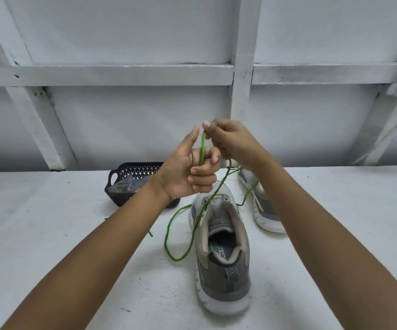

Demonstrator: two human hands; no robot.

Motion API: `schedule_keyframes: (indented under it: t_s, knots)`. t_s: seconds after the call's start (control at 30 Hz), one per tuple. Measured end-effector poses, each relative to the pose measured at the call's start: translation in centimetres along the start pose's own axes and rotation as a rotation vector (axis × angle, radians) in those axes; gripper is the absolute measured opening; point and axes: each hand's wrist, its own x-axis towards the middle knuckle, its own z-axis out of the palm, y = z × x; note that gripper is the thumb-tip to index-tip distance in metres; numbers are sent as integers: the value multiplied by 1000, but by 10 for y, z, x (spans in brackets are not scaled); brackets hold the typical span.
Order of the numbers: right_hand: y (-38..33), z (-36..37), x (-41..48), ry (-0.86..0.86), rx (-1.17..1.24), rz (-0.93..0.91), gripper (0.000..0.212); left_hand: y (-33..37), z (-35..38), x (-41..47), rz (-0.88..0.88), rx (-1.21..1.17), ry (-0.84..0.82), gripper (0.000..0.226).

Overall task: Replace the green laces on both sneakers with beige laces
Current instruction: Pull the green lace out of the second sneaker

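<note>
Right hand grip: The right hand (231, 141) pinches the top of the green lace (202, 148) with thumb and finger.
Left hand grip: The left hand (185, 167) is just under it. Its fingers curl round the same lace and its thumb sticks up.
Lace: From the hands it runs down to the top holes of the near sneaker (223, 258). The rest lies in a loose loop on the table (50, 234), left of the shoe.
Near sneaker: It stands in the middle of the table, heel toward the front edge. No hand holds it.
Good way to pull: I think slow, straight pulls are best, one hole at a time.
Watch out: A hard tug could tip the shoe. The loop could catch and knot.
Far sneaker (264, 206): It sits near the back edge, on the right, with green lace in it too.
Basket (130, 172): Black, near the back edge, on the left. What is inside is too dark to tell.
</note>
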Motion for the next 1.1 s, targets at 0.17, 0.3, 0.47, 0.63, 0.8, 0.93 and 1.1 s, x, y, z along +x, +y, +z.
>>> schedule_keyframes:
  t_s: [0.17,0.3,0.47,0.63,0.8,0.93,1.1]
  knots:
    - [45,26,-16,-44,196,201,29,13,12,8,171,16,205,49]
    - [49,42,-41,-77,50,211,38,34,-2,7,308,-40,455,56]
    - [21,38,-72,-210,-24,168,35,42,-21,1,352,-72,608,58]
    - [-14,22,-90,-408,12,47,13,32,-27,-2,266,70,679,49]
    - [-48,-1,-68,-185,-240,-151,14,17,-20,0,55,330,594,50]
    - [-46,-10,-28,66,-324,-204,25,2,1,3,-32,331,318,68]
    - [10,-4,-3,78,-155,-24,29,-7,20,10,83,134,105,63]
